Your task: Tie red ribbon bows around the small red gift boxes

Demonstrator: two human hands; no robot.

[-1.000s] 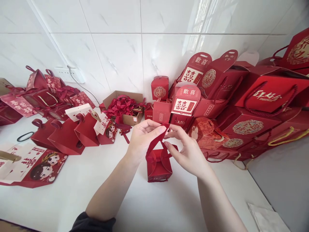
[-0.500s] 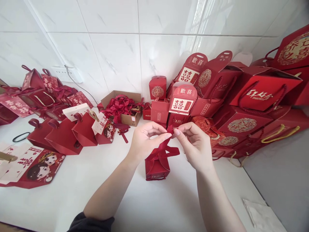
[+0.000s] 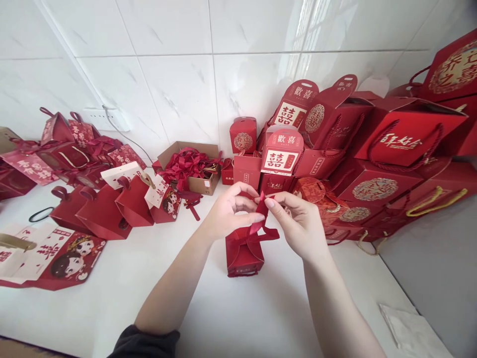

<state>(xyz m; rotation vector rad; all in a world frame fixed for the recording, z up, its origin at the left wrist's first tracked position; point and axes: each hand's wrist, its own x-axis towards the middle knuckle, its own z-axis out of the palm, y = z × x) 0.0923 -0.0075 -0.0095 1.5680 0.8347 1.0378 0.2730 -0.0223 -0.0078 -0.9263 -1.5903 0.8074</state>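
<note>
Since half a second ago, the red ribbon (image 3: 263,208) drops longer above the red box (image 3: 245,257) on the table (image 3: 238,318), right hand (image 3: 302,226) thumb and index pinching it, left hand (image 3: 226,214) pinch unclear, so likely still unfastened.

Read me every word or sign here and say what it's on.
"歡喜": flaps of two white-panelled boxes.
"囍": their white panels; left cartoon boxes; one gold round emblem.
"百年好合": bright red box, right.
"乔迁之喜": small box by the wall; upper-right box.
Too small or blurred: other lettering, including the pink panel's.
</note>
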